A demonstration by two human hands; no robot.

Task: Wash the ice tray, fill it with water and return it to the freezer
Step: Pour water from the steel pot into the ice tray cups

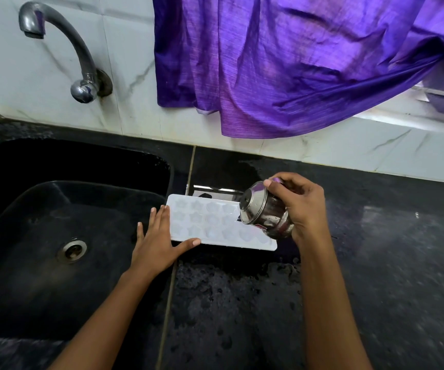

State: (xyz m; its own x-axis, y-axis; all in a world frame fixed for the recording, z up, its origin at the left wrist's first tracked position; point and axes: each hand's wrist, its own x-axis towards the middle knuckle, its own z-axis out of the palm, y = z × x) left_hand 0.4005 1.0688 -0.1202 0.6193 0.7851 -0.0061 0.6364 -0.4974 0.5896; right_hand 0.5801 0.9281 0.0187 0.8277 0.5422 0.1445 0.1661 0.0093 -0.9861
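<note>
Black speckled stone makes up the countertop [381,263], wet and beaded with water in front. A deep black sink [15,209] is sunk into its left part, with a steel drain [72,251] in the bottom. Behind it, white veined wall tiles [42,84] carry a curved metal tap [63,46] whose spout points over the basin. A purple curtain [295,62] hangs in folds down to just above the counter's back edge.

The white ice tray [210,222] lies flat on the countertop just right of the sink, its left end at the sink's rim. Its star-shaped cells face up in rows.

The left hand [159,241] is spread flat with straight fingers. The fingertips rest against the tray's left end and the thumb lies along its near edge, steadying it without gripping.

The right hand [301,206] is wrapped round a small steel pot [265,213], with fingers over the top and the palm behind. The pot is tipped on its side above the tray's right end, its round face turned toward the cells. A thin pale streak below its lower rim may be water running into the tray, though it is too faint to be sure. A red label shows on the pot's underside.
</note>
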